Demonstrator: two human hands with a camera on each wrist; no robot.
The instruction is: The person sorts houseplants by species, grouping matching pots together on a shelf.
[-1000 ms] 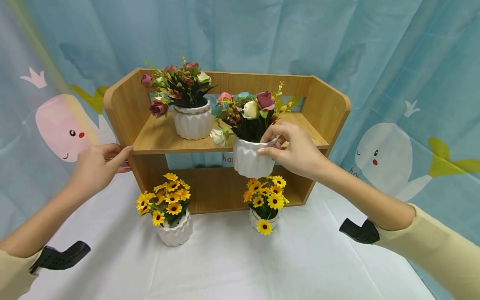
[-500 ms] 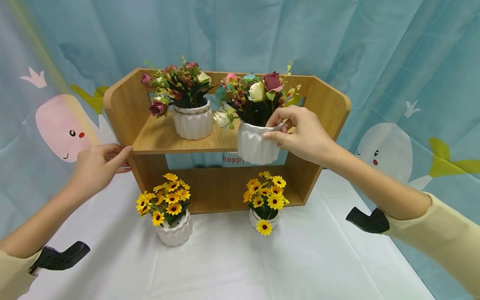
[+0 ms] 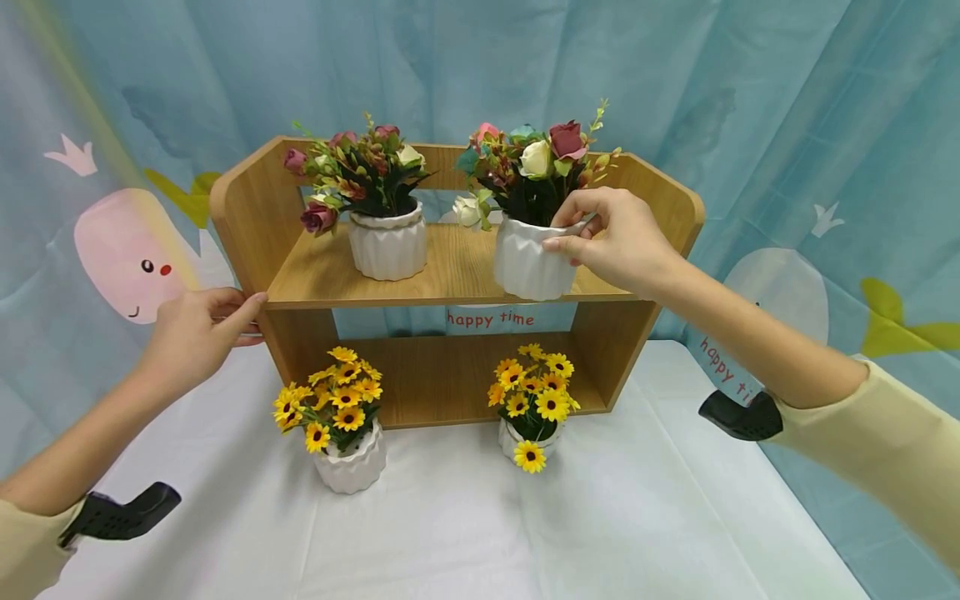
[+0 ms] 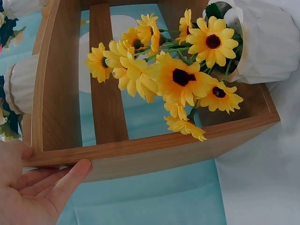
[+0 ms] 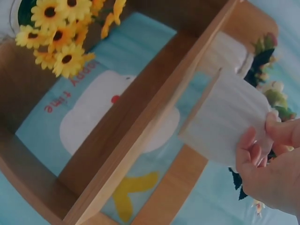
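Note:
My right hand [image 3: 618, 242] pinches the rim of a white fluted flower pot [image 3: 531, 265], thumb outside and fingertips at the inner edge. Burgundy, white, pink and teal artificial flowers fill it. This pot is upright before the right half of the upper shelf board; in the right wrist view its base [image 5: 199, 110] looks apart from the board. At the far left, my left hand [image 3: 197, 333] holds the side panel of the wooden shelf [image 3: 247, 225], thumb on the front edge. On the upper board's left half stands a similar white pot [image 3: 388, 246] with rose-coloured and cream flowers.
Two white pots with yellow sunflowers, one at left [image 3: 352, 462] and one at right [image 3: 528, 442], stand on the white tablecloth [image 3: 450, 525] by the shelf's front. Behind hangs a light-blue curtain [image 3: 495, 67] with whale prints.
My right hand has lifted the flower pot up and to the right, from in front of the lower opening to the upper board's height. The left hand stays on the shelf's side.

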